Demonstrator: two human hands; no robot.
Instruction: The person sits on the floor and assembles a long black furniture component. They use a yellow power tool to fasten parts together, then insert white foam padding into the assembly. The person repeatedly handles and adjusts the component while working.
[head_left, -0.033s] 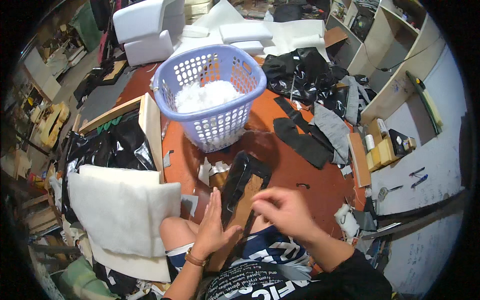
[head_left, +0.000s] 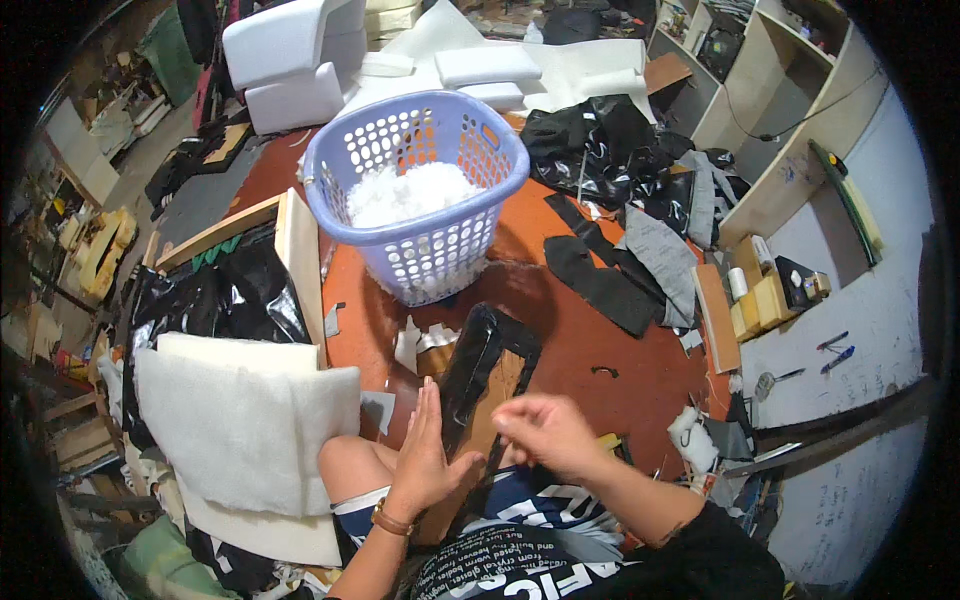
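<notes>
A long board covered in black vinyl (head_left: 478, 350), its bare brown wooden back facing up, lies across my lap and points away from me. My left hand (head_left: 424, 468) rests along the board's left side, fingers straight and held out, with nothing in it. Over the board's right edge, my right hand (head_left: 550, 435) is closed, thumb and fingertips pinched together. Whatever may be between those fingertips is too small to make out. Part of the board is hidden behind my hands and wrists.
Beyond the board stands a purple laundry basket (head_left: 415, 235) with white fluffy stuffing (head_left: 410, 192). White batting sheets (head_left: 250, 430) lean at left by a wooden frame (head_left: 298, 265). Black vinyl (head_left: 575, 140) and grey fabric scraps (head_left: 660, 260) lie at right, near shelving (head_left: 780, 100).
My right hand has shifted slightly left and down toward the board, fingers still pinched. The left hand has stayed against the board's side.
</notes>
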